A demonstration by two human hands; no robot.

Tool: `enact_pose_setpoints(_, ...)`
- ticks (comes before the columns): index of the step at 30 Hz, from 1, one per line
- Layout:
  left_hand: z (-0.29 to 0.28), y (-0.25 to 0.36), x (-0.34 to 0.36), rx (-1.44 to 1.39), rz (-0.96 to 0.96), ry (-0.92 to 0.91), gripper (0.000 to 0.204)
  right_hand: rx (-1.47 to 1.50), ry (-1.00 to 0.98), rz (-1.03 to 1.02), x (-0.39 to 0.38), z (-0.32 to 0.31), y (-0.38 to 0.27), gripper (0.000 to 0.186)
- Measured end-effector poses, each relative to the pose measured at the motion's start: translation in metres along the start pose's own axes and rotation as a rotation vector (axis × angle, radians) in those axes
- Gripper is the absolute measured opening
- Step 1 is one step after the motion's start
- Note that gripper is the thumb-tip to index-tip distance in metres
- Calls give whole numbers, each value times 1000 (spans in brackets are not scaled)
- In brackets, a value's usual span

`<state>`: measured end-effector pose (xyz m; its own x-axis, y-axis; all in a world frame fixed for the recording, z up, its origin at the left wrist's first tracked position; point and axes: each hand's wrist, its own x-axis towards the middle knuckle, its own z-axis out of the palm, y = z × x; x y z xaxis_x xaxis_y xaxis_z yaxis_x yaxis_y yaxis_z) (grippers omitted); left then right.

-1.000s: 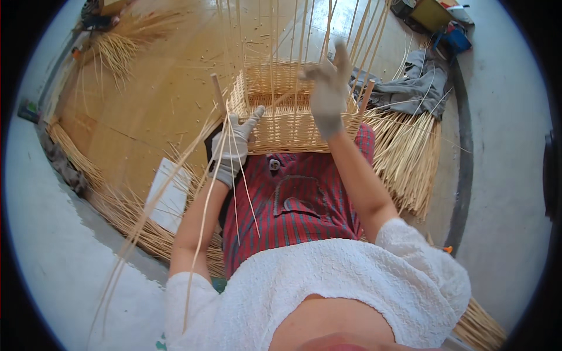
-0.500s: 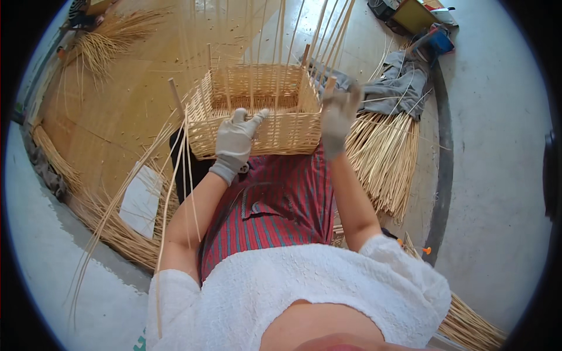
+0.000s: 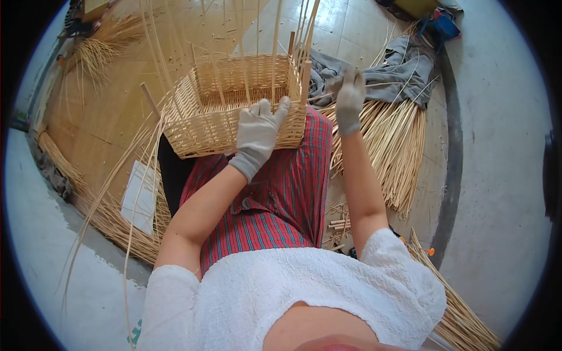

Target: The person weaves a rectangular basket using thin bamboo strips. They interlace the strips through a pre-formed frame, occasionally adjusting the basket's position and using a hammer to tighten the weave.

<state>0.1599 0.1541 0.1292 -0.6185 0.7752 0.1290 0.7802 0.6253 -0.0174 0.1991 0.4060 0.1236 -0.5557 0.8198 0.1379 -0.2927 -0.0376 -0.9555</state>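
Note:
An unfinished pale wicker basket (image 3: 193, 136) rests tilted on my lap. Long upright stakes rise from its walls, and thicker wooden sticks (image 3: 306, 82) stand at its corners. My left hand (image 3: 257, 131), in a whitish glove, grips the near wall, its fingertips and thumb at the rim. To the right of the basket, apart from it, my gloved right hand (image 3: 350, 100) is raised and slightly blurred. A thin wicker strand (image 3: 321, 93) runs from the basket's right corner to its fingers, which appear closed on it.
A bundle of peeled rods (image 3: 392, 158) lies to the right, partly under a grey cloth (image 3: 404, 70). More rods (image 3: 111, 225) and a white sheet (image 3: 139, 196) lie at the left. Loose long strands trail past my left arm. A blue stool-like object (image 3: 443, 28) stands far right.
The basket has shifted left and turned a little. My left hand has slid right along its near wall. My right hand has moved from the right corner outward, away from the basket.

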Motion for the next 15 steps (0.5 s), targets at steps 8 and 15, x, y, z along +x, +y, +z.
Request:
enact_pose_setpoints(8, 1, 28, 28, -529, 20, 192, 98, 782, 110, 201, -41, -54, -20, 29)
enact_pose_setpoints(15, 12, 23, 36, -349, 28, 199, 92, 214, -627, -146, -119, -3, -35, 22)
